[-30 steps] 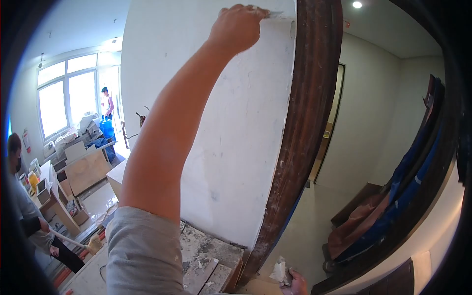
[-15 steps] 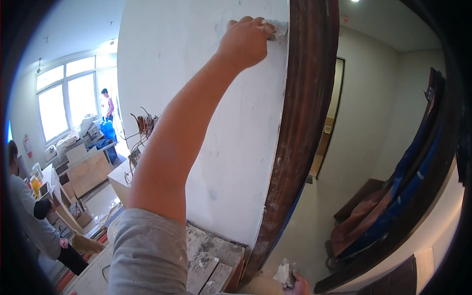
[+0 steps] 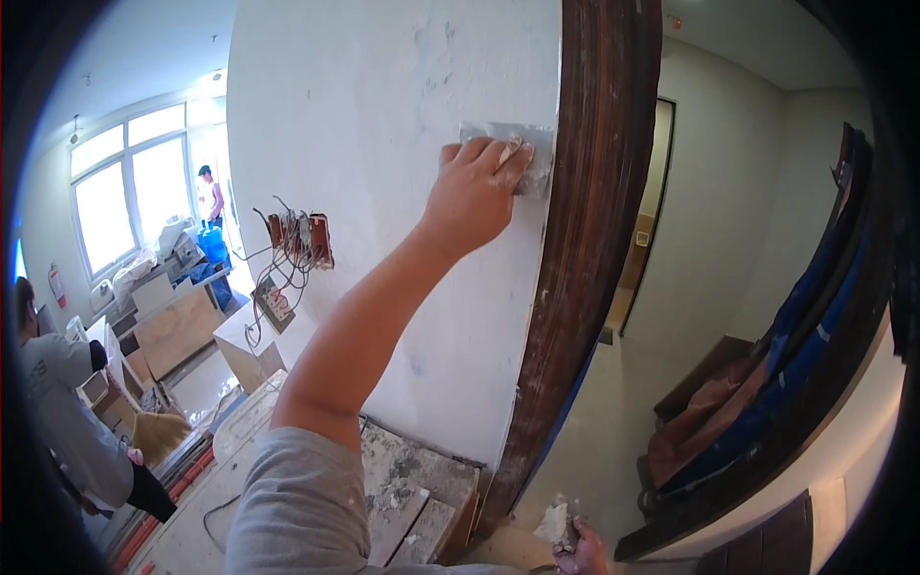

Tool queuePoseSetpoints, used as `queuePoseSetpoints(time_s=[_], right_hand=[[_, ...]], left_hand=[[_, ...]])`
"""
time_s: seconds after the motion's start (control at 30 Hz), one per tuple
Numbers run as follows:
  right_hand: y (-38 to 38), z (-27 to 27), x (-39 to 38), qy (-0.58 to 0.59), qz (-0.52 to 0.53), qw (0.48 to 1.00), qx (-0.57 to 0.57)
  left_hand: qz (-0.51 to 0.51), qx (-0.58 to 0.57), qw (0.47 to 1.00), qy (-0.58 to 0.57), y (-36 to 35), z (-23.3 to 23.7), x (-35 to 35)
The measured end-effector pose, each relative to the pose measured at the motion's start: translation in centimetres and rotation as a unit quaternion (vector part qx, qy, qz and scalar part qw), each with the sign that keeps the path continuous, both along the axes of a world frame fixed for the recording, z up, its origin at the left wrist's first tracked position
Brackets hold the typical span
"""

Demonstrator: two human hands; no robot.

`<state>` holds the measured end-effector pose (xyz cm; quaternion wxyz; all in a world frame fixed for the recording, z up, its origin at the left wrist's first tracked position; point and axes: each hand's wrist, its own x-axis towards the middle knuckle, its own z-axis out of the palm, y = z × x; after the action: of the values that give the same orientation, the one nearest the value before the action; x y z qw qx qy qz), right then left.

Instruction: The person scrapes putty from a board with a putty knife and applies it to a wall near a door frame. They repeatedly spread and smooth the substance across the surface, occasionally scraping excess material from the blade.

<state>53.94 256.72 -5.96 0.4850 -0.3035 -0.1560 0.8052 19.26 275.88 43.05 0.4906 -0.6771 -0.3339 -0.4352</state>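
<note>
My left hand [image 3: 479, 196] is closed around a wide metal putty blade [image 3: 530, 134], which lies against the white wall [image 3: 402, 105] close to the dark wooden door frame [image 3: 594, 192]. White putty is smeared on the blade and my fingers. Low in the view, at the right, my right hand [image 3: 583, 554] grips a putty knife [image 3: 554, 527] with a lump of white putty on it. The knife's handle is mostly hidden by my fingers.
Loose wires hang from an opened wall box [image 3: 302, 240]. Below it stands a dusty, plaster-spattered surface [image 3: 412, 484]. A co-worker in grey [image 3: 77, 412] stands at left, another person [image 3: 209, 196] by the windows. Rolled blue-and-brown sheeting [image 3: 738, 422] leans at right.
My left hand has slid the putty blade down the wall beside the door frame. My right hand stays low with the putty knife. The wall box has come into fuller view.
</note>
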Motion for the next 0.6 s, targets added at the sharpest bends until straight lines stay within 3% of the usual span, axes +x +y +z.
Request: queuePoseSetpoints(time_s=[0.13,0.23,0.43,0.6], right_hand=[[-0.7,1.0,-0.4,-0.034,-0.016,0.999,-0.029],[-0.6,0.2,0.4,0.032,0.028,0.998,0.035],[-2.1,3.4,-1.1,-0.073,-0.054,0.996,-0.020],[-1.9,-2.1,1.4,0.027,0.004,0.999,0.025]], left_hand=[[-0.015,-0.013,1.000,0.002,-0.2,-3.2,0.1],[-0.011,-0.036,0.999,0.012,-0.4,-5.6,0.0],[-0.017,-0.062,0.998,0.026,-1.2,-11.1,-0.1],[-0.026,-0.121,0.992,0.020,-3.4,-16.3,-0.7]])
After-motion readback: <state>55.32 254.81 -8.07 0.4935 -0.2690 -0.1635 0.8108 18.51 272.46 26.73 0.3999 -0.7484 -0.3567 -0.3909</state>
